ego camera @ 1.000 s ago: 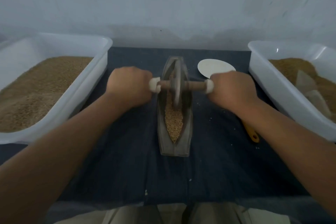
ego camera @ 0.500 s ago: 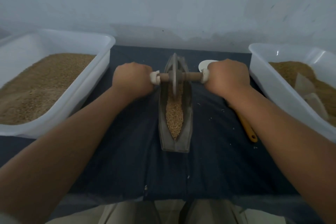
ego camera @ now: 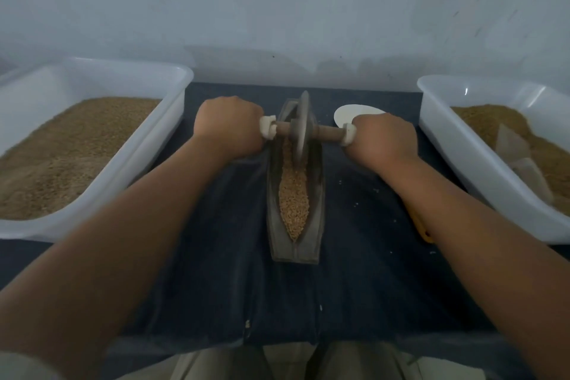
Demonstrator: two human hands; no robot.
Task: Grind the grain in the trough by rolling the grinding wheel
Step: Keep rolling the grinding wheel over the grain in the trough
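A narrow boat-shaped grey trough [ego camera: 317,203] lies lengthwise on the dark cloth, holding tan grain [ego camera: 293,194] in its groove. A grey grinding wheel [ego camera: 301,126] stands on edge in the far part of the trough, on a wooden axle [ego camera: 327,132] with white end caps. My left hand [ego camera: 229,131] grips the axle's left handle. My right hand [ego camera: 384,140] grips the right handle. Both fists hide the handle ends.
A white tub [ego camera: 160,145] full of fine brown grain stands on the left. Another white tub [ego camera: 462,160] with grain and a scoop is on the right. A white disc [ego camera: 348,111] lies behind my right hand. An orange-handled tool [ego camera: 424,233] peeks out under my right forearm.
Both hands pushed the wheel away from me along the trough to its far end, then started drawing it back slightly. More grain is uncovered in the near part.
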